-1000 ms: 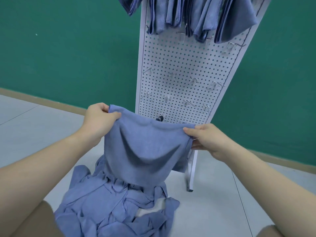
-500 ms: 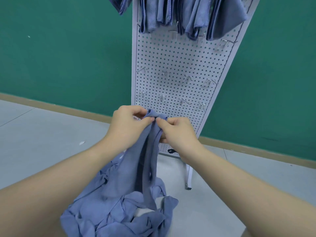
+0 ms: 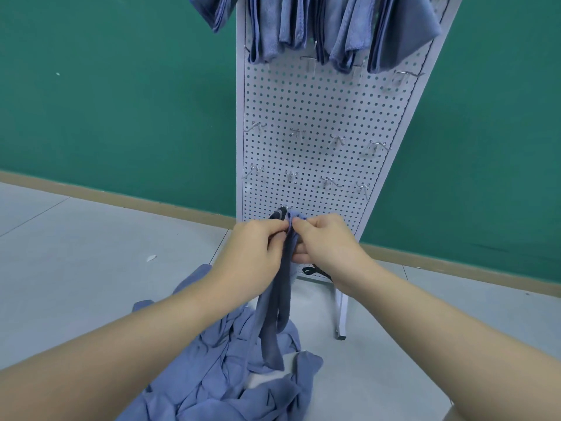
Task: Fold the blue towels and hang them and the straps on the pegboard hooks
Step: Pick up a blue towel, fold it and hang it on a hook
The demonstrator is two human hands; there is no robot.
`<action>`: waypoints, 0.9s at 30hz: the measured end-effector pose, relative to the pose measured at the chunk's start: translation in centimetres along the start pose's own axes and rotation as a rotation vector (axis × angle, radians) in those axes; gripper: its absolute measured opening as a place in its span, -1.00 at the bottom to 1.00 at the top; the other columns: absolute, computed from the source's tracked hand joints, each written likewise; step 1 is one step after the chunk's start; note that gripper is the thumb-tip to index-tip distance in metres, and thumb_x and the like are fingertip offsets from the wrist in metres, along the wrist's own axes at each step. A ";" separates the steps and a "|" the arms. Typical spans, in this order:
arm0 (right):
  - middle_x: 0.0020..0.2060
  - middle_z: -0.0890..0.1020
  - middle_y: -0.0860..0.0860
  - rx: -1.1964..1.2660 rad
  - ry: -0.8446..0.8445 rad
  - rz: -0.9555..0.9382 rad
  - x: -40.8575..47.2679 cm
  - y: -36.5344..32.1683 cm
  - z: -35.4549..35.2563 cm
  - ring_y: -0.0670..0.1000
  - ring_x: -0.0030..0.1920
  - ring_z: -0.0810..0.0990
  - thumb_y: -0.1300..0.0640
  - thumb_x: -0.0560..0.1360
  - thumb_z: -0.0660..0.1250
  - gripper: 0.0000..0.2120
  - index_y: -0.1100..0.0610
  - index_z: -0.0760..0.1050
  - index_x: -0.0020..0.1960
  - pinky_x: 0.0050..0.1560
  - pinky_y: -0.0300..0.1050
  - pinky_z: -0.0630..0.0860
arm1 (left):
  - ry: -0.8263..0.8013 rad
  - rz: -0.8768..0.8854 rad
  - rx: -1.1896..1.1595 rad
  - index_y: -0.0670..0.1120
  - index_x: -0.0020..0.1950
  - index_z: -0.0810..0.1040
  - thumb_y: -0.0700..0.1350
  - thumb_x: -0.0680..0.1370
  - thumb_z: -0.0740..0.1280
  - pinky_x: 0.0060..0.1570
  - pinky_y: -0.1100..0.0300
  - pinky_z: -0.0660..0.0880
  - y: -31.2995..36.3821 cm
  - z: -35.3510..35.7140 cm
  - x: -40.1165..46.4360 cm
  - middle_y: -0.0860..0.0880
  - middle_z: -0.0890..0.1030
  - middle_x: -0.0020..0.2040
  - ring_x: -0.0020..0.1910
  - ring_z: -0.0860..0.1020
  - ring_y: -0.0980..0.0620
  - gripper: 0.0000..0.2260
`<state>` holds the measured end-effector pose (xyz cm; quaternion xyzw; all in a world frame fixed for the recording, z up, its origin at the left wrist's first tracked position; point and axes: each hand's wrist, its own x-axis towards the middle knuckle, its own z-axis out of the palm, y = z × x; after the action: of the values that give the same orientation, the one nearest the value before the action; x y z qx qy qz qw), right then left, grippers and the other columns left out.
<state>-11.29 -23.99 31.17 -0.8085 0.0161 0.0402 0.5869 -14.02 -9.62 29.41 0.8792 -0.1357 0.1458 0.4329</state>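
Both hands meet in front of the lower part of the pegboard [image 3: 318, 110], and between them hangs one blue towel [image 3: 277, 302] folded in half lengthwise, its top edge bunched where the two hands come together. The left hand [image 3: 253, 253] has its fingers curled round the towel's upper end, pinching the fold from the left; the right hand [image 3: 326, 241] pinches the same edge from the other side, thumb on top and fingers tucked under the cloth. The towel drops straight down from that grip as a narrow double strip, its lower end dangling over the pile of loose towels [image 3: 230, 369] heaped on the grey floor [image 3: 76, 253] — a crumpled blue mass that runs off the bottom of the view. Just behind the hands, a dark strap [image 3: 278, 214] shows against the board, and another bit of dark strap [image 3: 311, 270] lies near the foot of the stand. Higher up, two rows of small metal hooks [image 3: 296, 133] stick out of the white perforated panel, bare. Along the top edge, several folded towels [image 3: 318, 25] already hang side by side, close together, their upper ends cut off by the frame. The board stands against a green wall [image 3: 121, 101].
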 end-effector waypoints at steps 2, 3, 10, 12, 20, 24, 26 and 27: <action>-0.07 0.69 0.38 0.007 -0.006 -0.024 -0.4 -0.6 -0.1 0.21 -0.11 0.77 -0.12 0.58 0.32 -0.41 0.49 0.54 0.02 0.16 0.20 0.66 | -0.003 -0.008 -0.086 -0.03 0.08 0.74 -0.31 0.65 0.19 -0.33 0.32 0.46 0.9 -0.1 -0.3 0.02 0.74 -0.14 -0.40 0.54 0.23 -0.65; -0.09 0.69 0.37 -0.002 0.007 -0.045 -0.7 -0.8 -0.1 0.22 -0.10 0.76 -0.20 0.50 0.33 -0.35 0.47 0.57 0.02 0.17 0.22 0.65 | -0.012 -0.015 -0.137 -0.05 0.12 0.74 -0.35 0.64 0.17 -0.39 0.43 0.38 1.4 -0.2 -0.4 0.02 0.75 -0.09 -0.45 0.50 0.31 -0.62; -0.32 0.69 0.22 0.034 0.126 -0.076 -1.0 -1.4 -2.3 0.26 -0.11 0.74 0.10 0.65 0.32 -0.65 0.31 0.63 -0.20 0.00 0.06 0.71 | -0.043 -0.100 -0.347 -0.04 -0.08 0.79 -0.44 0.60 0.17 0.21 0.12 0.53 1.5 -0.5 0.4 0.13 0.60 0.34 0.13 0.64 0.02 -0.54; -0.17 0.71 0.31 0.040 0.103 -0.091 -1.1 -1.6 -2.6 0.25 -0.09 0.74 0.09 0.65 0.33 -0.66 0.33 0.63 -0.16 0.05 0.16 0.70 | -0.023 -0.061 -0.324 -0.06 -0.09 0.79 -0.45 0.59 0.17 0.22 0.09 0.51 1.6 -0.8 0.5 0.12 0.63 0.29 0.14 0.61 -0.10 -0.55; -0.35 0.38 0.13 -0.074 0.158 -0.156 -1.5 -1.4 -3.1 0.06 -0.30 0.33 -0.08 0.59 0.35 -0.54 0.30 0.42 -0.22 -0.20 0.03 0.41 | -0.009 0.088 -0.297 -0.11 -0.08 0.77 -0.49 0.55 0.15 0.19 0.18 0.58 1.6 -0.5 0.4 0.08 0.70 0.13 0.15 0.63 0.19 -0.55; -0.28 0.52 0.14 -0.102 0.067 -0.234 -1.8 -1.9 -3.4 0.10 -0.28 0.42 -0.16 0.59 0.29 -0.46 0.39 0.51 -0.01 -0.16 0.02 0.40 | 0.052 -0.019 -0.361 0.00 0.15 0.69 -0.27 0.61 0.30 0.19 0.02 0.62 1.3 -1.0 1.4 0.10 0.71 0.07 0.08 0.67 0.12 -0.75; -0.12 0.67 0.33 -0.135 0.026 -0.285 -2.0 -2.0 -3.3 0.33 -0.20 0.57 -0.21 0.56 0.29 -0.44 0.35 0.55 0.05 -0.09 0.23 0.57 | -0.053 -0.060 -0.365 0.05 0.32 0.61 -0.14 0.58 0.35 0.31 0.06 0.54 0.9 -0.9 1.5 0.17 0.67 0.19 0.21 0.61 0.18 -0.69; -0.04 0.65 0.38 -0.141 0.017 -0.294 -2.0 -2.0 -3.3 0.36 -0.12 0.63 -0.24 0.52 0.28 -0.41 0.33 0.56 0.05 -0.02 0.27 0.61 | -0.105 -0.086 -0.396 0.07 0.37 0.57 -0.14 0.59 0.36 0.36 0.09 0.50 0.8 -0.8 1.5 0.16 0.66 0.24 0.26 0.59 0.20 -0.65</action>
<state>-12.99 -26.54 34.25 -0.8417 -0.1003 -0.0518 0.5281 -13.01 -9.61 30.98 0.7882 -0.1463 0.0516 0.5956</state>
